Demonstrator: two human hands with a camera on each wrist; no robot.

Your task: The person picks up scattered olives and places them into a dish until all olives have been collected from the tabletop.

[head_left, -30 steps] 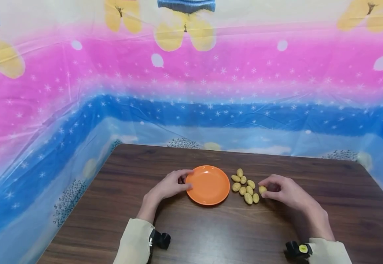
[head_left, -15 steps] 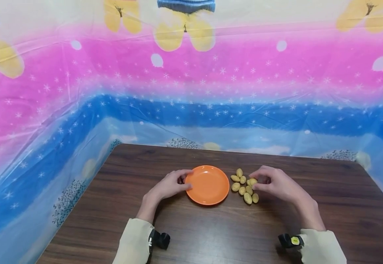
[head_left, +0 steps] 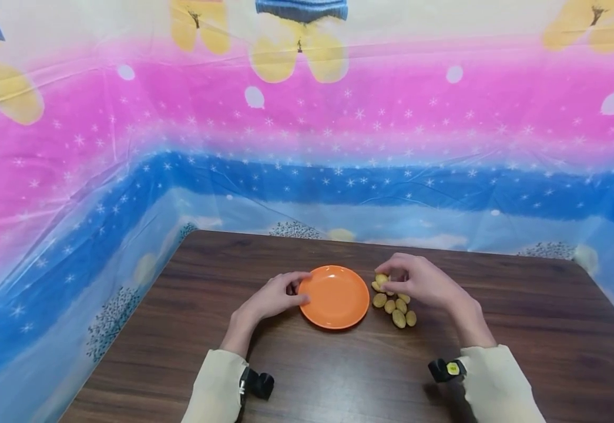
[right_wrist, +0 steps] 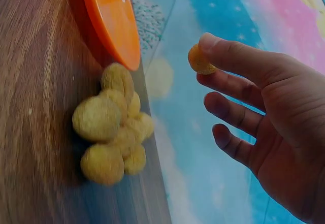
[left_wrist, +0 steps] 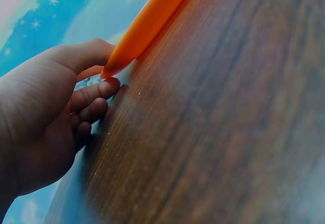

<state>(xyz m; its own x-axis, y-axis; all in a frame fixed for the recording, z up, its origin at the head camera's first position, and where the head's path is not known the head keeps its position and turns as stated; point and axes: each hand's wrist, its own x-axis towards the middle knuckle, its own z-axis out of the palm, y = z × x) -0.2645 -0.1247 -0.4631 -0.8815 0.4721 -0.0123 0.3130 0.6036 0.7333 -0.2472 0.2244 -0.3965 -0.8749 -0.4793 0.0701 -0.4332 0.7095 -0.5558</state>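
In the head view my left hand [head_left: 273, 298] pinches the left rim of an orange plate [head_left: 335, 299]. The left wrist view has the thumb over the edge of the plate [left_wrist: 147, 26] and a finger below it. Between thumb and forefinger, my right hand [head_left: 420, 282] holds a small yellow-brown potato [head_left: 381, 279]. That potato [right_wrist: 199, 60] is up off the table in the right wrist view, the other fingers spread loosely apart. Below and beside the right hand lies a cluster of similar potatoes [right_wrist: 96, 118], to the right of the plate. The hand partly covers some of them.
The brown wooden table [head_left: 307, 370] has its far edge against a pink and blue printed cloth [head_left: 328, 182], which also hangs at both sides. Black wrist cameras sit at the cream sleeves [head_left: 217, 385].
My right hand has carried the potato leftward and slightly up, from the right side of the cluster to over its far part. The left hand and the plate have stayed put.
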